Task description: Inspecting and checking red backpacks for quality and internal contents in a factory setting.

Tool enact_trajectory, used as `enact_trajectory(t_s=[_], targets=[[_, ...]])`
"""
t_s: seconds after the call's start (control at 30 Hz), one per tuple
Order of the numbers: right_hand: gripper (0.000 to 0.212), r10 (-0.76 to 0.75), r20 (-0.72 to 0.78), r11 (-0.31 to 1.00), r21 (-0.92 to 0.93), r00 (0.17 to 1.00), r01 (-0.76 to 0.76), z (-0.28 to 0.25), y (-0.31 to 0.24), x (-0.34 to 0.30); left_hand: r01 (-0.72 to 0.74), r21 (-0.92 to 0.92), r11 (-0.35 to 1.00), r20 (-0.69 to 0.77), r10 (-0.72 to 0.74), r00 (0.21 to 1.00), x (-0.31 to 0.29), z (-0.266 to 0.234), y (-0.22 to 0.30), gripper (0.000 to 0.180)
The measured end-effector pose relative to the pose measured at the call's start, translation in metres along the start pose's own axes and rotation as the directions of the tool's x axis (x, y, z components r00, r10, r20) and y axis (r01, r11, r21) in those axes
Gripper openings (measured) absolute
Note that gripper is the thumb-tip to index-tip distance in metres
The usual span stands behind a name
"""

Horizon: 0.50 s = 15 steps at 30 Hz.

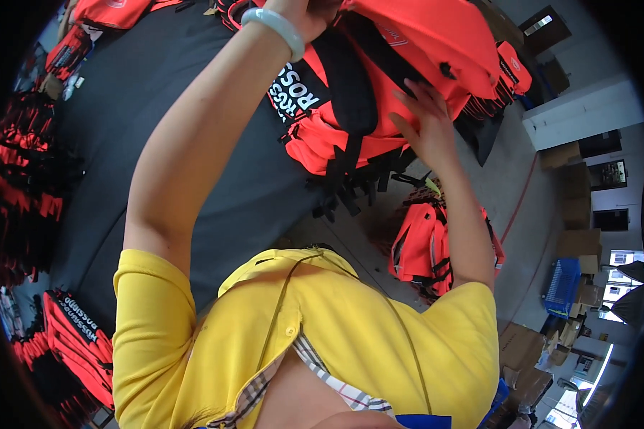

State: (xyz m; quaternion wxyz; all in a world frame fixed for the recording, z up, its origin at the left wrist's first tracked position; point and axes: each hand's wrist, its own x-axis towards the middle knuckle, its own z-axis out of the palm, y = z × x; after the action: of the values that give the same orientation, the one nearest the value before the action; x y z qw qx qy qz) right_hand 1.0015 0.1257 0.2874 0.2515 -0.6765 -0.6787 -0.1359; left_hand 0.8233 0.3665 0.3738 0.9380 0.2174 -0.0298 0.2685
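Observation:
A bright red-orange backpack (390, 139) with black straps and a black panel of white lettering lies on the dark table cover (243, 164), at its far right edge. At the top of the view, my left hand (311, 20) is closed on the backpack's upper part; its fingertips are partly cut off by the frame. A pale bangle (273, 30) circles that wrist. My right hand (428, 125) rests with fingers spread against the backpack's right side, beside a black strap (390, 53). Loose black strap ends hang below the bag.
Another red backpack (421, 243) sits lower down, past the table's edge. Piles of red and black bags (32, 179) line the left side, with more red bags (79, 339) at lower left. A blue crate (562, 286) and cardboard boxes (522, 347) stand at right.

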Motion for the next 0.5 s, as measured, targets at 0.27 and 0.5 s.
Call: enact_trajectory(t_s=[0.27,0.5], targets=[[0.031,0.310,-0.152,0.919,-0.206,0.938,-0.337,-0.035,0.126,-0.080,0.250,0.767,0.591,-0.527,0.358,0.771,-0.105,-0.089,-0.057,0.058],[0.058,0.847,-0.119,0.384,0.811,0.519,-0.441,0.011,0.095,-0.061,0.163,0.912,0.377,-0.401,0.731,0.553,-0.104,-0.135,-0.089,0.105]])
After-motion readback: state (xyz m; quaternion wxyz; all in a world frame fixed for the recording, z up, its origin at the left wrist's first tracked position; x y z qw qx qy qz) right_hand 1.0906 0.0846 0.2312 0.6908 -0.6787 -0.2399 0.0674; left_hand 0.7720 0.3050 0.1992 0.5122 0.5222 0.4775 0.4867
